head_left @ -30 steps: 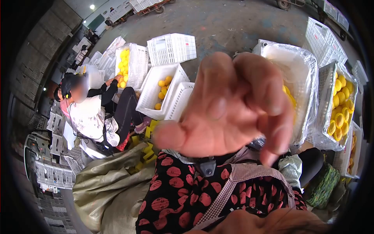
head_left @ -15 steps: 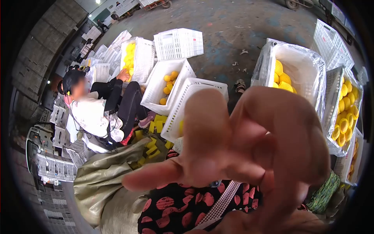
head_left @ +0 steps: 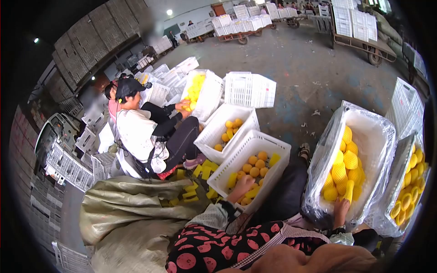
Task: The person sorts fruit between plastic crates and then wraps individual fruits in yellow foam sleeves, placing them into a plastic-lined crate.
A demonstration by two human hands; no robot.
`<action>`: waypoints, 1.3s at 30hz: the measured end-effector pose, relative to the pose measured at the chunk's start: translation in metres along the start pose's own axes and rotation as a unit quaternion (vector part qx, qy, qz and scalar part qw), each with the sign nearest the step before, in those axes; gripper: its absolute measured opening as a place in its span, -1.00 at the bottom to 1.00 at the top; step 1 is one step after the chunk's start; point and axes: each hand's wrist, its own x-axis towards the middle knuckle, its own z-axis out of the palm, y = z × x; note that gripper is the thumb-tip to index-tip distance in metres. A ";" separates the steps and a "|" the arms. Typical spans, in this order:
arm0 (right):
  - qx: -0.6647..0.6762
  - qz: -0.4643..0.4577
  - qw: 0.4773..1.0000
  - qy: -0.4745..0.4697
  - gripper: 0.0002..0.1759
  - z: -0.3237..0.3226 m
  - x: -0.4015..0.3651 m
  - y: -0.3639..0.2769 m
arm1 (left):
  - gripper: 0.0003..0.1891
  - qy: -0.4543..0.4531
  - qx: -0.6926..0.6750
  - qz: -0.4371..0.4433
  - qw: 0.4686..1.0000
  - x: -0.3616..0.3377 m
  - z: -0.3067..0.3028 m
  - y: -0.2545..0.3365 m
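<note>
Left hand (head_left: 241, 185) is down in the white crate (head_left: 277, 146) at center frame, fingers curled over the loose oranges (head_left: 256, 165); can't tell if it's gripping one. Right hand (head_left: 340, 208), lower right, is closed around a yellow net-wrapped fruit (head_left: 349, 191) inside the bag-lined crate (head_left: 381, 136).

Fruit-packing warehouse. A bare concrete floor (head_left: 309, 77) is carrying open white plastic crates (head_left: 250, 88), some holding loose oranges (head_left: 255, 166), one, plastic-lined, holding fruit in yellow foam nets (head_left: 343, 168). Stacked cartons (head_left: 86, 45) are lining the left wall, and wheeled carts (head_left: 364, 45) are standing loaded with empty crates at the back. A seated co-worker (head_left: 136, 132) is handling fruit under ceiling lamps (head_left: 169, 12).
</note>
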 end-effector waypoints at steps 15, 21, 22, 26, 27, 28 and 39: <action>-0.016 0.008 0.996 0.085 -0.63 -0.020 0.006 -0.013 | -0.62 0.081 0.267 0.023 0.960 -0.065 0.009 -0.043; -0.013 -0.004 0.998 -0.058 -0.59 -0.032 0.007 -0.011 | -0.72 0.118 0.271 0.041 0.954 -0.064 0.010 -0.047; -0.021 -0.007 0.998 -0.064 -0.59 -0.036 0.007 -0.013 | -0.76 0.128 0.279 0.040 0.951 -0.064 0.011 -0.045; -0.039 0.046 0.991 -0.117 -0.57 -0.041 0.009 -0.015 | -0.81 0.150 0.262 0.047 0.952 -0.062 0.017 -0.059; -0.035 0.043 0.993 -0.108 -0.55 -0.041 0.009 -0.015 | -0.81 0.147 0.260 0.041 0.953 -0.063 0.018 -0.060; -0.036 0.039 0.992 -0.111 -0.55 -0.040 0.011 -0.016 | -0.81 0.151 0.245 0.053 0.956 -0.062 0.017 -0.061; 0.001 0.064 0.989 -0.136 -0.45 -0.041 0.013 -0.012 | -0.85 0.147 0.228 0.050 0.961 -0.062 0.012 -0.055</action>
